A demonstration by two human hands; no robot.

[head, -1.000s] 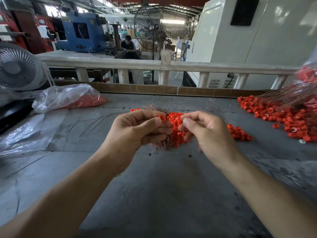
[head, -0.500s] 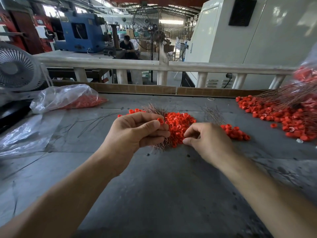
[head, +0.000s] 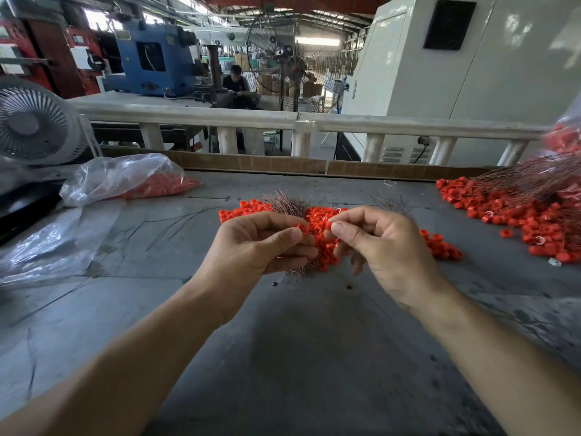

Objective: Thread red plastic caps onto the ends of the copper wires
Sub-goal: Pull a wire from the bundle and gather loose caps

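Observation:
My left hand (head: 261,243) grips a bundle of thin copper wires (head: 287,201) whose ends stick out above and below the fist, and a red cap (head: 302,228) sits at its thumb tip. My right hand (head: 380,247) is raised beside it, thumb and forefinger pinching a small red cap (head: 329,225) close to the left hand's cap. Behind both hands lies a pile of loose red caps (head: 323,215) on the grey table (head: 283,341).
A heap of capped wires and red caps (head: 515,209) covers the right of the table. A clear bag of caps (head: 125,179) lies at the back left, an empty plastic sheet (head: 41,247) nearer. Loose wires (head: 176,221) lie left of centre. A white fan (head: 31,124) stands far left.
My right hand dipped to the cap pile half a second ago and has now come back up to the left hand's fingertips with a cap. The left hand has stayed put.

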